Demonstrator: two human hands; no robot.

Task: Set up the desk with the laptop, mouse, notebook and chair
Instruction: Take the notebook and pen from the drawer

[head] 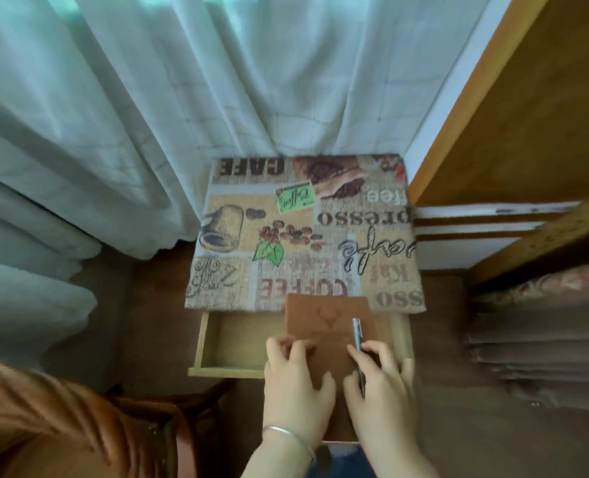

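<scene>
A brown notebook (327, 326) with an embossed deer head on its cover is held over an open wooden drawer (237, 339). My left hand (294, 377) grips its near left edge. My right hand (377, 381) grips its near right edge and presses a silver pen (357, 343) flat against the cover. The drawer belongs to a small desk whose top (303, 232) carries a coffee-print cloth. No laptop or mouse is in view.
White curtains (131, 115) hang behind and left of the desk. A wooden bed frame (513, 139) and a brown blanket (537, 339) stand close on the right. A brown wooden chair (169, 422) and an orange cloth (44, 419) sit at the lower left.
</scene>
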